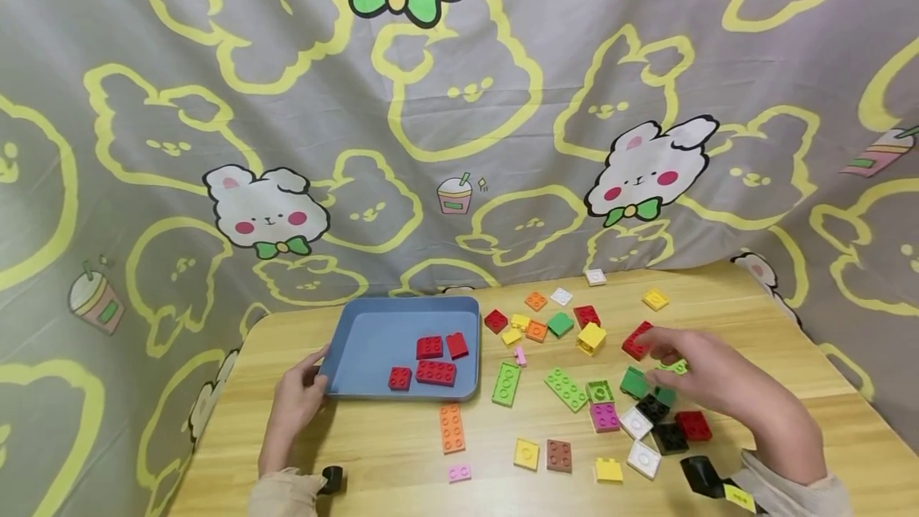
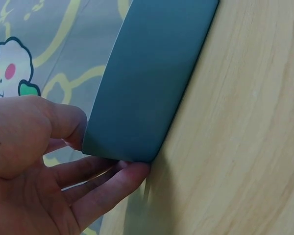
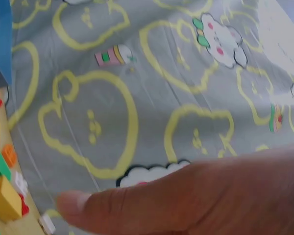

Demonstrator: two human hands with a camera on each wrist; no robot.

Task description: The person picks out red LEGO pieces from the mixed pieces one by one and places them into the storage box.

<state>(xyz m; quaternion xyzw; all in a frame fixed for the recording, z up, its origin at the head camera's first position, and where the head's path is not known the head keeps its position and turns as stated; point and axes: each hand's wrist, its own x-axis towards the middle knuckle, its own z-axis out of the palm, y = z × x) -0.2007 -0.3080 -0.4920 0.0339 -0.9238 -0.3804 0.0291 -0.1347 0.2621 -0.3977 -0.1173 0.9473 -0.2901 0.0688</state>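
A blue tray (image 1: 402, 348) on the table carries several red toy building bricks, among them a long one (image 1: 435, 373). My left hand (image 1: 297, 393) grips the tray's near left corner, its thumb at the rim and fingers against the outer side, as the left wrist view shows. My right hand (image 1: 707, 369) hovers over the bricks on the right. Its index fingertip reaches a red brick (image 1: 636, 341), while the thumb stands apart from it; contact is hard to tell. Green bricks (image 1: 635, 382) lie under this hand, partly hidden. In the right wrist view only the thumb (image 3: 132, 210) shows clearly.
Loose bricks of several colours lie right of the tray, including a yellow one (image 1: 591, 338) and a lime plate (image 1: 506, 384). An orange brick (image 1: 452, 428) lies before the tray. A patterned grey cloth (image 1: 459, 126) hangs behind the wooden table (image 1: 388, 461).
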